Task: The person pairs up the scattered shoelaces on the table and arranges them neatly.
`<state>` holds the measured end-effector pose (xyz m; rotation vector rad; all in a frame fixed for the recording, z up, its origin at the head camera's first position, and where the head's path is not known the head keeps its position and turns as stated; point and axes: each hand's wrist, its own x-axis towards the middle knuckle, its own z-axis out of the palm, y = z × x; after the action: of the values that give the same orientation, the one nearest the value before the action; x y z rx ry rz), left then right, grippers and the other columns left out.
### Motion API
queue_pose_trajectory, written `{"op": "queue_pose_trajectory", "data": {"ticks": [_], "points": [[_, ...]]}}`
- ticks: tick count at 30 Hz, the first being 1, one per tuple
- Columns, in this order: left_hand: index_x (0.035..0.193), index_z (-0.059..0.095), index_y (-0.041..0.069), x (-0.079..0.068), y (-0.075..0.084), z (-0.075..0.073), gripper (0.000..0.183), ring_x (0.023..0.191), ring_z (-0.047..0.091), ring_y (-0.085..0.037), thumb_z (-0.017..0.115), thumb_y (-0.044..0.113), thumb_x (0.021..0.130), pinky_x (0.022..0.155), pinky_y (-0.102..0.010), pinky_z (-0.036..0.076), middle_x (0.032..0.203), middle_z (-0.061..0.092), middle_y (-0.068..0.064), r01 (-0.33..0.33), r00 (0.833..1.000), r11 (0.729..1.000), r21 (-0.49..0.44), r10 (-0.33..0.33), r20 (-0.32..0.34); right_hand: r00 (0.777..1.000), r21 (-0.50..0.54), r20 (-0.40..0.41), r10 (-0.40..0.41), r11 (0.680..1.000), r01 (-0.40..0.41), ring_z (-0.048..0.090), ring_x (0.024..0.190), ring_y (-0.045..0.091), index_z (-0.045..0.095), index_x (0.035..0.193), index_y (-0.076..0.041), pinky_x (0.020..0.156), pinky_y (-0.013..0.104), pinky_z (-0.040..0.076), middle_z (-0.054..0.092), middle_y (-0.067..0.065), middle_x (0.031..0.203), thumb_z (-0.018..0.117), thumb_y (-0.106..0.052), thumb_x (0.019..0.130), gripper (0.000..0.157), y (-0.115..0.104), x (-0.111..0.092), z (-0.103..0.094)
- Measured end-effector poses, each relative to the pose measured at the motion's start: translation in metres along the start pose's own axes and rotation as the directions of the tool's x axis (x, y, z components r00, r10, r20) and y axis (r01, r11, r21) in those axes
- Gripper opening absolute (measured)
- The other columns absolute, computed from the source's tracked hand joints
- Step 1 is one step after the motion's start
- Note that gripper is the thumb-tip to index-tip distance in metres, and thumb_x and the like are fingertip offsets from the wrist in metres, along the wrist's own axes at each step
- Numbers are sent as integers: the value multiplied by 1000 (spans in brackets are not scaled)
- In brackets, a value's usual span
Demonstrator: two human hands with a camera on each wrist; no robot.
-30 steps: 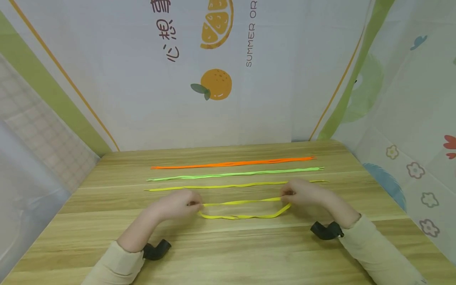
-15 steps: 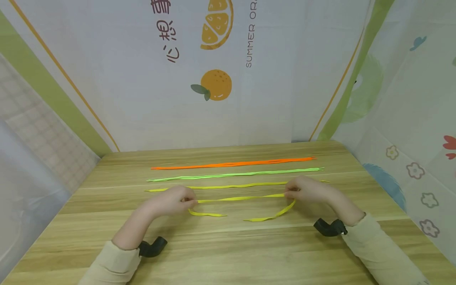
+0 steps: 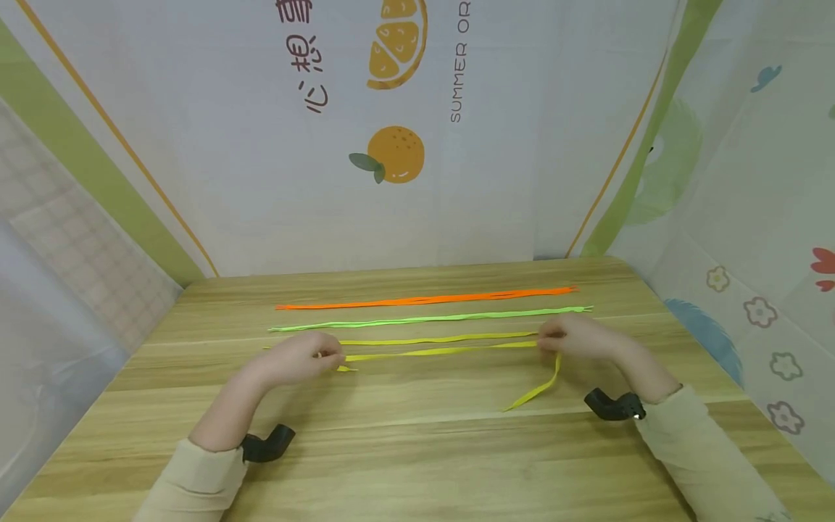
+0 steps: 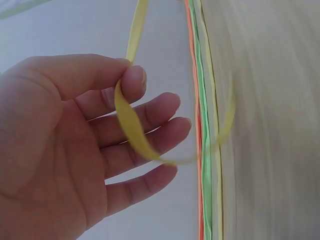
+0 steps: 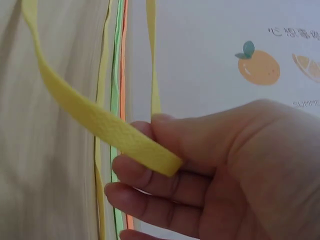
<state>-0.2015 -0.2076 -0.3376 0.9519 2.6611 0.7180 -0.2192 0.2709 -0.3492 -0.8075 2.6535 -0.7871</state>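
Observation:
A flat yellow shoelace (image 3: 430, 352) is stretched between the two hands, a little above the table. My left hand (image 3: 301, 359) pinches it between thumb and index finger; its loose end curls past the other fingers in the left wrist view (image 4: 131, 127). My right hand (image 3: 580, 337) pinches the other side, and a longer yellow tail (image 5: 107, 127) hangs from it towards the table. Just behind lies a second yellow shoelace (image 3: 424, 340), straight on the table. Its two ends are mostly hidden by the hands.
Beyond the yellow laces lie a green shoelace (image 3: 417, 320) and an orange shoelace (image 3: 424, 300), roughly parallel, across the wooden table (image 3: 417, 457). A printed white cloth (image 3: 483, 203) hangs behind the table's back edge. Black curved pieces (image 3: 269, 444) sit at the wrists.
Both hands have moved apart and away from the body, drawing the held yellow lace straighter and nearer the lying one. Its ends, together on the table before, have separated and pulled towards each hand.

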Motion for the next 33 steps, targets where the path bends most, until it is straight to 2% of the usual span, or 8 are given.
{"op": "queue_pose_trajectory", "data": {"ticks": [4,15,22,24,29,33], "points": [[70,53,8,-2,-4,-3,30,57,35,-9,55,18,98,56,-29,34,67,39,5,6,1000,1000,-19,-6,-2,1000,20,10,27,999,-27,56,72,16,67,79,-9,67,34,46,62,1,78,56,-16,97,22,6,-1,-4],[77,61,6,-9,-20,-12,25,63,40,-11,54,16,98,61,-31,38,72,48,3,37,999,997,-68,-38,-10,998,60,18,56,997,-57,57,80,19,65,82,-5,73,36,47,64,4,84,53,-17,99,24,18,-8,-15],[69,51,5,-16,-32,-15,33,58,32,-10,53,20,99,57,-29,32,65,34,6,79,997,992,-96,-80,-7,991,87,-2,135,987,-134,60,89,22,69,95,-1,79,42,48,67,6,94,53,-18,99,24,29,-14,-23],[70,51,5,-17,-35,-16,33,58,32,-10,53,22,99,57,-29,32,64,33,6,88,996,991,-103,-89,-4,988,98,-11,156,983,-154,59,88,22,68,97,1,78,41,47,66,6,93,53,-18,99,24,32,-16,-25],[71,54,4,-19,-41,-18,33,56,32,-10,53,22,99,55,-28,32,63,35,6,104,994,988,-117,-107,-15,983,138,-39,180,975,-173,50,76,20,65,88,2,70,37,41,58,7,80,51,-15,100,25,43,-23,-31],[74,57,3,-21,-46,-21,34,55,32,-11,52,24,100,54,-29,32,62,36,4,140,990,980,-142,-142,-8,978,118,-61,197,975,-189,53,78,20,66,90,0,73,37,42,60,5,81,51,-16,100,24,57,-28,-34]]}}
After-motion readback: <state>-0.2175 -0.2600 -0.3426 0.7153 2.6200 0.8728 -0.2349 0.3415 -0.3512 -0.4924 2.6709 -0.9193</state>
